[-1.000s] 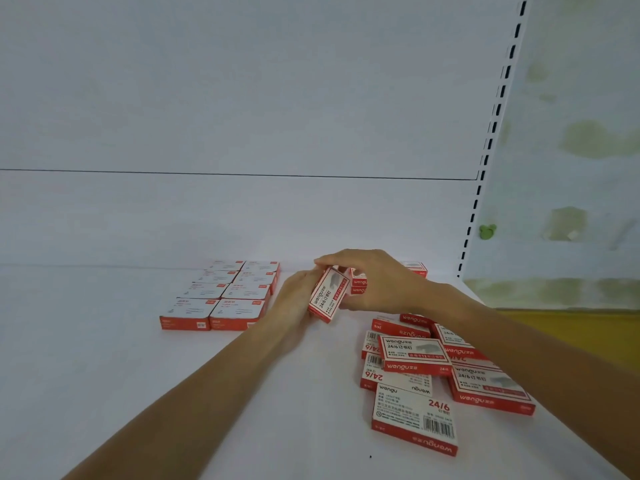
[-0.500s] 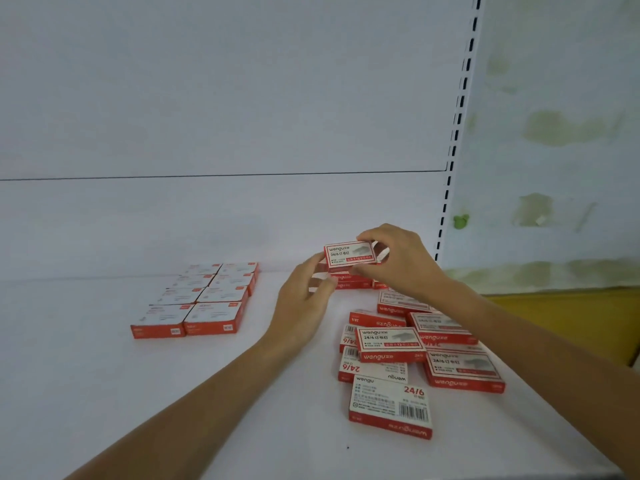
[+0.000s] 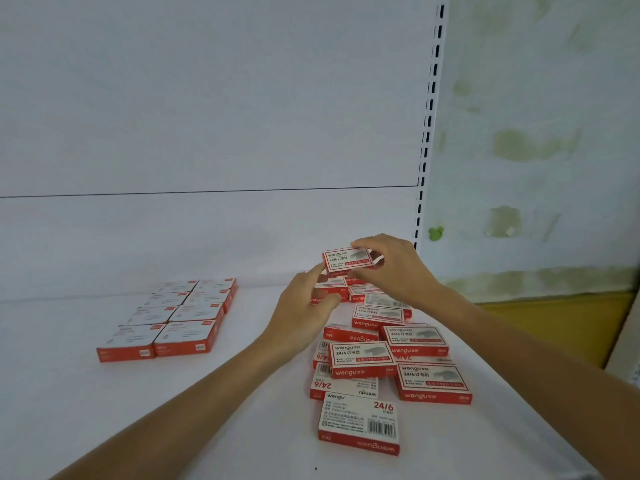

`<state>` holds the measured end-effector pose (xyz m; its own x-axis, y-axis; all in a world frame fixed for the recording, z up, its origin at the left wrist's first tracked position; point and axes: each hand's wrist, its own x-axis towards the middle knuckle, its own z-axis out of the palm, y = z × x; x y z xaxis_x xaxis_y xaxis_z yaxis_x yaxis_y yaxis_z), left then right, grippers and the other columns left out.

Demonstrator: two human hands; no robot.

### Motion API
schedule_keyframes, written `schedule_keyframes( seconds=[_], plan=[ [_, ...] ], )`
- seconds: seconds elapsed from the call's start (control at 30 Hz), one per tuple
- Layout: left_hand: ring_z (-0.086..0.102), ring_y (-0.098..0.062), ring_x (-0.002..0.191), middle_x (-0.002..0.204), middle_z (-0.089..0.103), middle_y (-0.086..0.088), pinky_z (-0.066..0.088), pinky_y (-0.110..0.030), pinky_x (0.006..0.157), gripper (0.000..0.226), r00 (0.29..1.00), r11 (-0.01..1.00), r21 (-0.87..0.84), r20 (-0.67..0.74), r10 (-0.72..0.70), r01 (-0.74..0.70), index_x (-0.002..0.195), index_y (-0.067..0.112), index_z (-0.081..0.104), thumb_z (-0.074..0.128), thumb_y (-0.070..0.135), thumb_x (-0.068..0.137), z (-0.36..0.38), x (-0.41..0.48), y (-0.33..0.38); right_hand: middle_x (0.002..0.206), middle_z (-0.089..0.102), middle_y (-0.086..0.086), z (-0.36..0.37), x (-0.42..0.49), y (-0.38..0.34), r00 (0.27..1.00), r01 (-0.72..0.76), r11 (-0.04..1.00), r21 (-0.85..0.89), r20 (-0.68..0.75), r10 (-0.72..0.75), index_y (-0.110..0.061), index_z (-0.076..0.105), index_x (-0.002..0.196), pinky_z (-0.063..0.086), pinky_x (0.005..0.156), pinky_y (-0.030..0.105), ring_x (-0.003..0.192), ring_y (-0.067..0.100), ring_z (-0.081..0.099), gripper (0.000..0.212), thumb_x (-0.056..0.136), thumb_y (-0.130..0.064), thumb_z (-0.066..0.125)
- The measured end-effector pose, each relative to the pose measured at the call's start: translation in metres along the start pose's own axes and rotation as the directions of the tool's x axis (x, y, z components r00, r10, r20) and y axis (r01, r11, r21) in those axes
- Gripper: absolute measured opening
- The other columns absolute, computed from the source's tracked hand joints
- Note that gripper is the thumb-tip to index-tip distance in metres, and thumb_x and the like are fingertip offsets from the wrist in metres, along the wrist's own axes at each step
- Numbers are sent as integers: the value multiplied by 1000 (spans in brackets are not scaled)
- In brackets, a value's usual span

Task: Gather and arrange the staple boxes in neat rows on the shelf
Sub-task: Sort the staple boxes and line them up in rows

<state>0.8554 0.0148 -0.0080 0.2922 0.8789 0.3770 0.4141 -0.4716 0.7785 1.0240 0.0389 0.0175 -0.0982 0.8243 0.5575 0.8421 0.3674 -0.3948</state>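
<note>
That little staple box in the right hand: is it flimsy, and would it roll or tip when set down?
Probably stiff: the held box shows crisp, straight edges while pinched by the right hand. It likely won't roll or tip, since it is flat-sided and its twins in the arranged rows lie flat and steady.

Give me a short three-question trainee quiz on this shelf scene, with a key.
1. True or false: the right hand holds a staple box lifted clear of the shelf.
2. Multiple choice: the neat block of boxes lies (A) left of the loose pile, (B) right of it, (C) on top of it.
3. Fill in: the neat block has ___ columns.
Key: 1 true; 2 A; 3 two.
</note>
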Motion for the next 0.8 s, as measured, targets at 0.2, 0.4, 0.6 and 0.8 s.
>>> schedule_keyframes(
  seconds=[0.2,0.4,0.6,0.8],
  plan=[
    [50,-4,100,127,53,4,43,-7,74,39,995,994,96,81,-62,54,130,20,48,50,25,92,8,-2,-14,120,60,6,1,0,28,953,-205,958,-199,183,242,-12,58,120,45,90,28,103,17,56,46,80,-31,69],
    [54,-7,100,123,57,4,48,-25,91,31,978,981,168,168,-124,96,121,22,57,47,30,93,14,-3,-20,132,55,7,7,-1,33,919,-266,940,-215,237,315,-11,61,118,39,94,25,118,20,52,31,88,-19,56],
    [55,-5,93,114,59,6,49,-21,83,30,976,978,166,160,-150,124,119,19,57,48,29,93,16,-3,-20,128,59,7,13,6,30,905,-312,931,-188,238,351,-11,65,113,40,75,18,94,15,58,27,88,-16,56],
    [58,-7,92,98,56,11,51,-25,86,26,975,978,152,151,-166,143,115,20,60,49,27,92,16,-1,-20,128,59,8,19,8,30,900,-356,927,-121,221,375,-9,66,113,37,78,16,109,19,59,28,87,-18,62]
  ],
)
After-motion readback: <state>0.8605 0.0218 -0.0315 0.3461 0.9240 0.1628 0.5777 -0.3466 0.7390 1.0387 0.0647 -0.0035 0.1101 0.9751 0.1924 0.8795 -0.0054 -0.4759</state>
